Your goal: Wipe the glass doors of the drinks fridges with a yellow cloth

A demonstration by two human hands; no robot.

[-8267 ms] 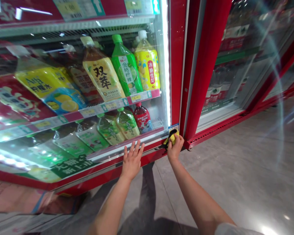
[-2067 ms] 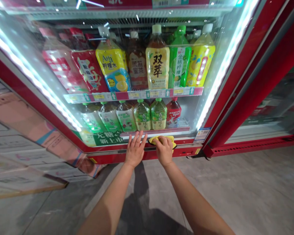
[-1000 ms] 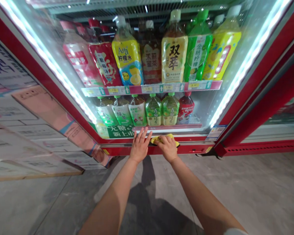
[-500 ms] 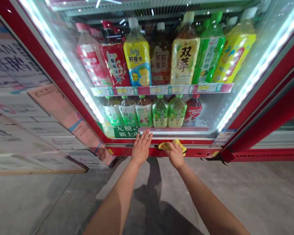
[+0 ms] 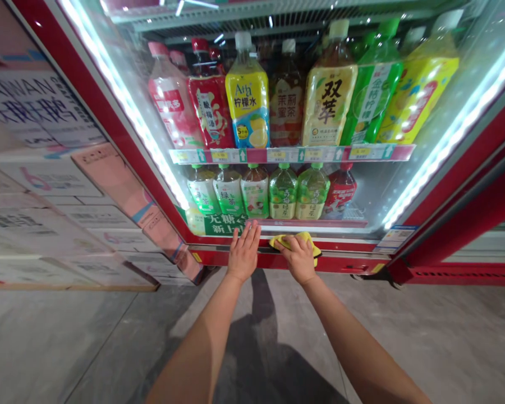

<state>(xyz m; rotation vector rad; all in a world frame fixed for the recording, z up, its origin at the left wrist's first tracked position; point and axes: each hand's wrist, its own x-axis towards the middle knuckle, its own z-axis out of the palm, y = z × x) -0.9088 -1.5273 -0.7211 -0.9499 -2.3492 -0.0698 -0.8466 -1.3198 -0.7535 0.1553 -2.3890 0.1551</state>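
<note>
My left hand [image 5: 243, 252] lies flat with its fingers stretched upward on the lower frame of a red-framed drinks cooler [image 5: 219, 257], holding nothing. To its right, my right hand [image 5: 298, 257] presses a yellow cloth [image 5: 307, 240] with a dark edge against the same bottom frame, its fingers over the cloth. Behind the glass, just above my hands, stands a lower row of small bottles, among them a green tea bottle [image 5: 283, 192]. A green sign [image 5: 223, 223] with white characters is beside my left fingertips.
Larger bottles, one with a yellow and blue label [image 5: 247, 106], fill the upper shelf. Stacked cartons [image 5: 67, 174] stand close on the left. Another red cooler [image 5: 458, 273] is at the right. Grey floor [image 5: 404, 331] lies below, with shadows across it.
The cooler and cartons have shifted slightly right in view. My right hand and the cloth have moved a little left and up along the frame. My left hand stays stretched out on the frame.
</note>
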